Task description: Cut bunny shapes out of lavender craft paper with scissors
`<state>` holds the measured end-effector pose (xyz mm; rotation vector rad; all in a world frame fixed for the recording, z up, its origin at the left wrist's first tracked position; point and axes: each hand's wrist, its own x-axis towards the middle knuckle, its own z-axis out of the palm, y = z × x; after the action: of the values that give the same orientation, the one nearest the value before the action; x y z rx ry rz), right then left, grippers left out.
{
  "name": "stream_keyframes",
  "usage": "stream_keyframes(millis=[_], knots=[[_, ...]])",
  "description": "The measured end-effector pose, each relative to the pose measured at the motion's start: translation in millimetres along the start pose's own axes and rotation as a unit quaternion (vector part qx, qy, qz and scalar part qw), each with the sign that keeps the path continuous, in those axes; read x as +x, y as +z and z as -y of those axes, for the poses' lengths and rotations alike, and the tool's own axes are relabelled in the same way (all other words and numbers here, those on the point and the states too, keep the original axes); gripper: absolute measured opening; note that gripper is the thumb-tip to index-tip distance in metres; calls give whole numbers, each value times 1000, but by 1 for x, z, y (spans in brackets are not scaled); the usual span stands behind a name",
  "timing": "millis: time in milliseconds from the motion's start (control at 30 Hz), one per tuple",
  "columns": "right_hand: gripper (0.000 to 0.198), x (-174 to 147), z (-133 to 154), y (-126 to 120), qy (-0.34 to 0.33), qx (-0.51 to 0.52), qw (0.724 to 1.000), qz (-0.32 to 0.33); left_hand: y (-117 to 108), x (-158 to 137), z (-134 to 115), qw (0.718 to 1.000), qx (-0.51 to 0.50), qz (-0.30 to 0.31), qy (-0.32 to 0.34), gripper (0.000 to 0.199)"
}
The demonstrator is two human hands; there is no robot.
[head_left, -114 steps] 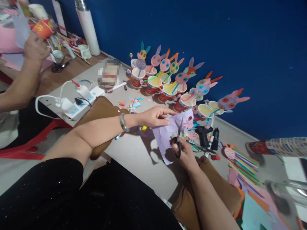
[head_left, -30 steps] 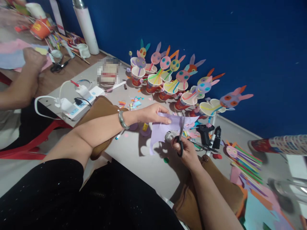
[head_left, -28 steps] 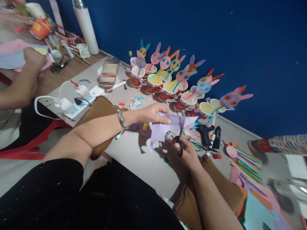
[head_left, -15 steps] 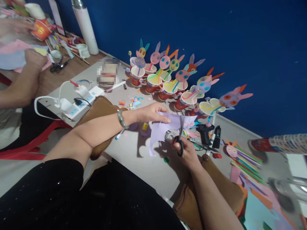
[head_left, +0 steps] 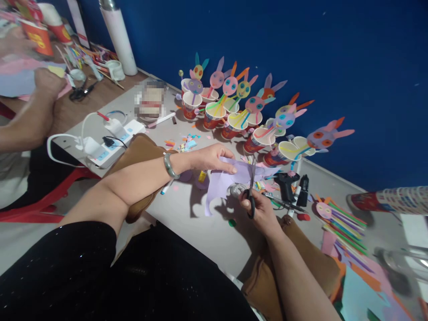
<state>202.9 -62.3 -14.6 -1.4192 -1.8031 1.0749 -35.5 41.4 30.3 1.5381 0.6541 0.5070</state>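
A sheet of purple paper point(head_left: 217, 185) with curved cut-outs along its lower edge is pinched in my left hand point(head_left: 217, 159), thumb on top. My right hand point(head_left: 261, 211) grips black-handled scissors point(head_left: 251, 191), whose blades point away from me and cross the right part of the sheet. Below the paper, a roll of clear tape point(head_left: 236, 190) rests on the table, partly covered. A yellow piece point(head_left: 202, 176) lies on purple paper discs left of the sheet. To the right of the scissors sits a black glue gun point(head_left: 286, 185).
Paper cups with rabbit-faced paper heads point(head_left: 256, 104) line the blue wall. A power strip point(head_left: 117, 142) with cables lies left. Stacked cups point(head_left: 394, 200), coloured sticks point(head_left: 347, 229) and coloured paper point(head_left: 363, 290) are at right. Another person's arm point(head_left: 30, 116) works at far left.
The purple sheet has tilted slightly, its right end looking flatter, and its lower tip has shifted left. My hands stay nearly in place. The other person's red cup has moved left.
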Motion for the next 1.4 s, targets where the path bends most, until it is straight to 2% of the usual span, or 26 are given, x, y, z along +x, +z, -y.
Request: stream_keyframes(millis=[500, 700, 900, 1067, 1200, 1400], knots=[[48, 0, -2, -1, 3, 15, 1000, -1, -4, 2, -2, 1000, 5, -12, 18, 29], [49, 1, -3, -1, 6, 15, 1000, -4, -6, 2, -6, 999, -4, -44, 32, 22], [51, 2, -3, -1, 13, 2, 1000, -8, -8, 4, 1, 996, -21, -86, 23, 28], [49, 1, 1, 0, 18, 8, 1000, 2, -8, 3, -2, 997, 6, -57, 51, 23], [48, 1, 2, 0, 16, 10, 1000, -1, -7, 1, -8, 997, 15, -55, 46, 19], [48, 2, 1, 0, 17, 7, 1000, -1, -10, 5, 3, 997, 27, -56, 50, 30]])
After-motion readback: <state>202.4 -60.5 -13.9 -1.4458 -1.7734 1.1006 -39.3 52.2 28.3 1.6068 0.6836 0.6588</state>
